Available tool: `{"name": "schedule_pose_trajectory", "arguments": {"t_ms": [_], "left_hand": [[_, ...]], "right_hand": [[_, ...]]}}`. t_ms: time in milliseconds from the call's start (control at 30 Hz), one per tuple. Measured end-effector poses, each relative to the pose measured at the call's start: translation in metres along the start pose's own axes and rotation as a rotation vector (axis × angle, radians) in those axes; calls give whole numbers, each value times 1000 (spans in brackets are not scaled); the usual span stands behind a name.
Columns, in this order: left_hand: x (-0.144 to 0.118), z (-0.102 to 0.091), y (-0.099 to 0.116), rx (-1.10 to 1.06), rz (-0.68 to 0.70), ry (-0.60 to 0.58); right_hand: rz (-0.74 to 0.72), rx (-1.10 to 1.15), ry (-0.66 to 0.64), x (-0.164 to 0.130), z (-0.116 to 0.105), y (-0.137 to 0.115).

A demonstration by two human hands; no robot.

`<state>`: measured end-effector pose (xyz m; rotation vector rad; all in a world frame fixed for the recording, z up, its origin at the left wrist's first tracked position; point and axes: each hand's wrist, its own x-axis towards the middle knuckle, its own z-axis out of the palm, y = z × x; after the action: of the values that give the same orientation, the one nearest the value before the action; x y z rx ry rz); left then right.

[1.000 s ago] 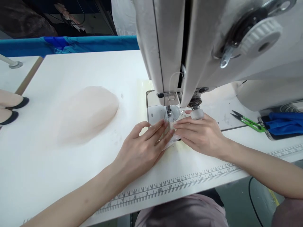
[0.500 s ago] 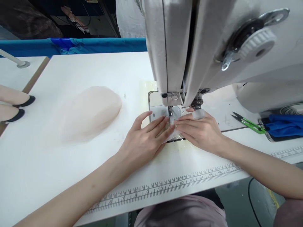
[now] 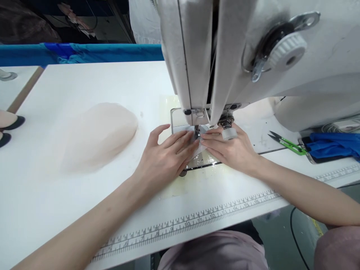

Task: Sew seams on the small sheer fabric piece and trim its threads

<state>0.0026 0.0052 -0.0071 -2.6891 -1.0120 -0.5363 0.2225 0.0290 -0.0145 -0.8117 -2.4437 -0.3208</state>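
Observation:
A small piece of sheer white fabric (image 3: 200,149) lies under the presser foot (image 3: 197,132) of a sewing machine (image 3: 197,56). My left hand (image 3: 168,159) rests palm down at its left, fingers stretched flat over the cloth and the outermost finger spread away; its thumb is hidden beneath. From the right, my right hand (image 3: 234,150) has its fingers pressed together on the fabric's edge, tips close to the foot. Part of that hand is behind a spring-and-knob part (image 3: 228,129). Below both hands is the shiny needle plate (image 3: 204,161).
Sheer pale fabric (image 3: 104,135) lies left on the white table (image 3: 92,82). Green thread snips (image 3: 289,144), blue cloth (image 3: 334,144) and a dark tray (image 3: 312,153) are at right. A ruler strip (image 3: 185,225) follows the front edge. A person's hand (image 3: 71,15) shows beyond.
My view has swung a little to the right. Both hands stay by the presser foot; my left hand has edged away from me, uncovering more of the needle plate's near edge.

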Motion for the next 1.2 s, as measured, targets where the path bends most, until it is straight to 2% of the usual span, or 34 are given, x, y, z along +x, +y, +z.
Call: {"name": "schedule_pose_trajectory", "arguments": {"t_ms": [100,200,333,1200], "left_hand": [[-3,-2,6,40,15,39],[-4,-4,9,35,31,31],[-3,-4,8,27,42,7],[0,2,-3,-50,12,47]], "right_hand": [[-32,-37,-5,-2,-2,-2],[-48,-42,-20,-4,-4,-2],[-45,-27,-26,-4,-6,-2],[-22,-116,-81,-4,-5,1]]}}
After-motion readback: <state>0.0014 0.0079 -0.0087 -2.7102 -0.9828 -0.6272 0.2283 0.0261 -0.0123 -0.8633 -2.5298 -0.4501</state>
